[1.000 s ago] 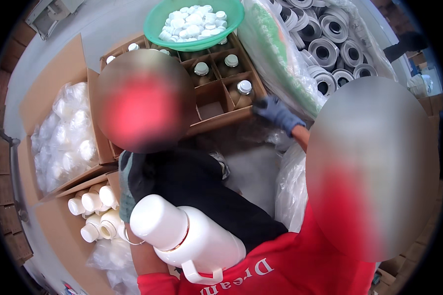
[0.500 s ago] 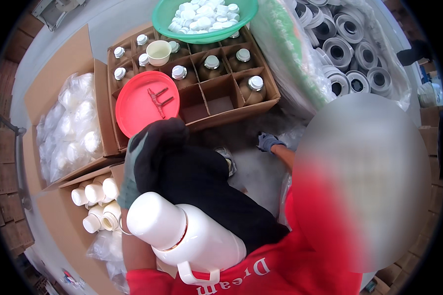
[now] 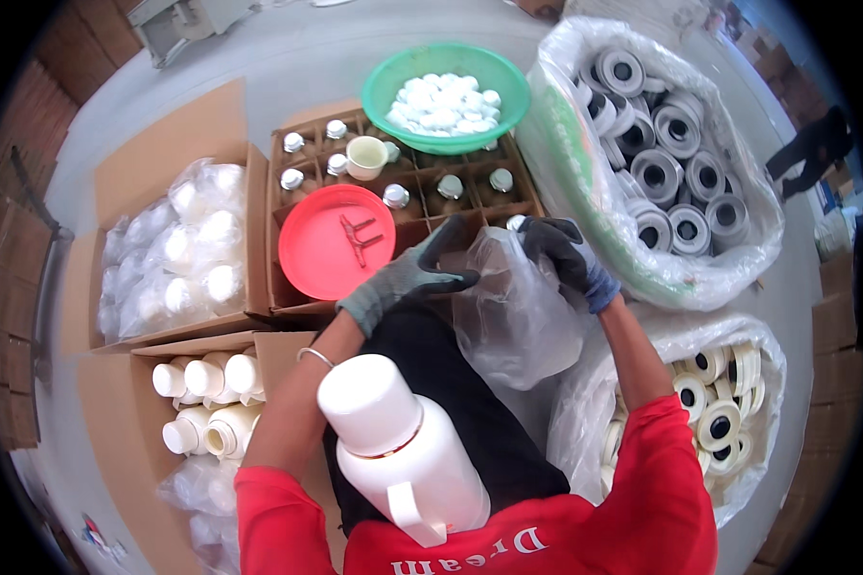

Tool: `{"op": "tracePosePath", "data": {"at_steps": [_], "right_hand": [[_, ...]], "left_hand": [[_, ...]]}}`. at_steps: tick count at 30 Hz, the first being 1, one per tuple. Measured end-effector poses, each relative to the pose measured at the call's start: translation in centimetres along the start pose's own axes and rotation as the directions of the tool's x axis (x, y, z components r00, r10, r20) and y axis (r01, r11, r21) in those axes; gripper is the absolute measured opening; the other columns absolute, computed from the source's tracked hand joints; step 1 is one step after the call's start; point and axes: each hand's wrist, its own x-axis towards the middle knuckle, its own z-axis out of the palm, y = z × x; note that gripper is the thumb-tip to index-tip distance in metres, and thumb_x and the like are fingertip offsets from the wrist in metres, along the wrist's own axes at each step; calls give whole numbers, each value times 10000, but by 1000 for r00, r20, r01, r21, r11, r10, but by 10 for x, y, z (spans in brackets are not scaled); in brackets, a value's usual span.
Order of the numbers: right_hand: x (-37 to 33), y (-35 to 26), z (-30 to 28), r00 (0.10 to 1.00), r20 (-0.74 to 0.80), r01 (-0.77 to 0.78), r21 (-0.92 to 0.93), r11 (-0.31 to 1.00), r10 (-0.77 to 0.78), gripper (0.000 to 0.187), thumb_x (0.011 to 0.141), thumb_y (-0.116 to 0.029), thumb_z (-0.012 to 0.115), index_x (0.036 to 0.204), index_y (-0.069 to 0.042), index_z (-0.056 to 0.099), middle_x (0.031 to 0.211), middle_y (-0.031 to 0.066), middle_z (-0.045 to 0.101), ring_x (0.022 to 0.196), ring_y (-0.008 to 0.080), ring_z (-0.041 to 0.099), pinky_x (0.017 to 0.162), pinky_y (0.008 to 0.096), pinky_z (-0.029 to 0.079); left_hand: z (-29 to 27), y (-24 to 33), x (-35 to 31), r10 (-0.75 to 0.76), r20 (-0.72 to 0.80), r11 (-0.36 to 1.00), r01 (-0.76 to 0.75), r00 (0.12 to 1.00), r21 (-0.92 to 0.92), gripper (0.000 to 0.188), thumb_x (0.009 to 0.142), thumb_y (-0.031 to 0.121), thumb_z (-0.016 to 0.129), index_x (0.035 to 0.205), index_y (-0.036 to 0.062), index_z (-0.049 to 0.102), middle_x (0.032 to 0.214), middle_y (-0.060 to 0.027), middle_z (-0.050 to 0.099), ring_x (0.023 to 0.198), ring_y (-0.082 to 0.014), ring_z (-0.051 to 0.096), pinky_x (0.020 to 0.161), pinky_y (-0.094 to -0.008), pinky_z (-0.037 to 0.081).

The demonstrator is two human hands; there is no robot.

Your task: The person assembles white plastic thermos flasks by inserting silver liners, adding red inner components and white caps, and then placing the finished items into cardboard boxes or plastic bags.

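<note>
A white vacuum flask (image 3: 417, 470) with a cup lid and a side handle rests tilted on my lap, against my red top. My right hand (image 3: 571, 264), in a dark glove with a blue-grey cuff, grips the upper part of a clear plastic bag (image 3: 513, 321), which hangs over my knees. Close to the bag's left side is my left hand (image 3: 408, 278), in a grey-green glove. Its thumb and fingers are spread and nothing is in them. Just left of that hand lies a red plate (image 3: 321, 268) with a dark red forked tool (image 3: 360, 240) on it.
A divided carton (image 3: 408, 177) of silver-topped liners carries a pale cup (image 3: 366, 158) and a green basin (image 3: 379, 91) of white caps. Cartons of bagged white parts (image 3: 177, 244) and cream flasks (image 3: 206, 379) stand left. Sacks of grey rings (image 3: 681, 177) and cream rings (image 3: 719, 426) stand right.
My right hand has come up from low by the floor with the plastic bag. My left hand has moved right, fingers spread. The view has shifted, and the blurred shape at right is gone.
</note>
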Motion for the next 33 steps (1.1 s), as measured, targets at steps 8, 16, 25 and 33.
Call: {"op": "tracePosePath", "data": {"at_steps": [8, 16, 25, 33], "right_hand": [[102, -108, 58, 958, -243, -242, -402, 883, 152, 476, 807, -414, 695, 1059, -17, 622, 1128, 191, 548, 983, 364, 549, 867, 451, 456], [54, -90, 66, 904, -232, -427, -551, 717, 360, 297, 720, -209, 637, 968, -56, 580, 890, 196, 602, 869, 346, 612, 731, 468, 498], [-67, -194, 131, 982, -142, 110, -92, 990, -122, 339, 799, -205, 630, 1060, -12, 532, 1266, 211, 489, 1190, 409, 460, 1056, 527, 345], [-99, -193, 124, 985, -11, 163, -242, 956, -171, 268, 827, -205, 595, 1036, -47, 537, 1261, 214, 487, 1196, 395, 462, 1075, 579, 316]], "left_hand": [[-25, -3, -33, -127, -477, 920, -77, 869, -385, 235, 905, 208, 647, 1072, 43, 661, 979, -32, 672, 853, -109, 639, 696, -270, 534], [-26, 25, -136, -47, -522, 741, -321, 852, -590, 405, 963, 261, 478, 1270, 1, 532, 1155, -156, 612, 1045, -266, 622, 910, -352, 522], [94, 13, -283, -17, -729, 983, 145, 685, 113, 338, 908, 178, 630, 1201, 23, 564, 982, -120, 630, 817, -218, 611, 736, -298, 529], [125, 73, -271, 153, -206, 872, -34, 967, 488, 313, 884, 191, 655, 1147, 32, 593, 924, -116, 633, 796, -241, 613, 713, -315, 510]]}}
